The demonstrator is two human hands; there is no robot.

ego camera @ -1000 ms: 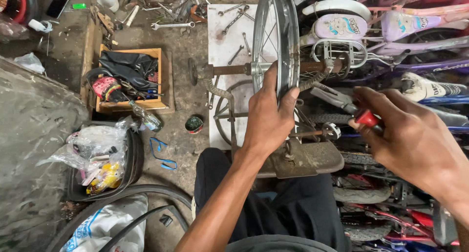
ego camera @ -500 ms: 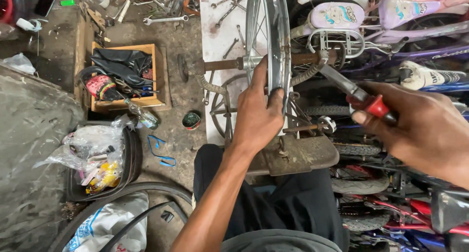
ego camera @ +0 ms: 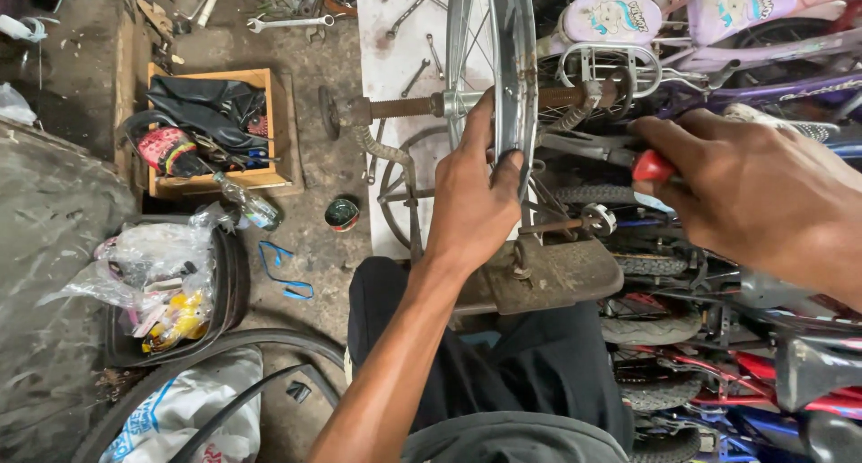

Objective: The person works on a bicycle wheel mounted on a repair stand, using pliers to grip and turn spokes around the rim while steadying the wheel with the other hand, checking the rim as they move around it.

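A silver spoked bicycle wheel (ego camera: 503, 41) stands upright on a rusty truing stand (ego camera: 539, 270) in front of my knees. My left hand (ego camera: 471, 202) grips the near part of the rim, thumb on the left side and fingers curled over the right. My right hand (ego camera: 763, 194) is closed around a red-handled tool (ego camera: 628, 158) whose metal shaft points left at the spokes beside the rim.
A wooden box (ego camera: 215, 135) of tubes and parts sits at the left, with a small green tin (ego camera: 341, 214) and a plastic bottle (ego camera: 251, 207) near it. Wrenches (ego camera: 278, 21) lie on the floor at the top. Plastic bags (ego camera: 153, 265), tyres (ego camera: 224, 355) and children's bicycles (ego camera: 718, 32) crowd both sides.
My right hand has drawn in toward the wheel and the tool now points at the spokes. My left hand has stayed on the rim. The view has shifted closer.
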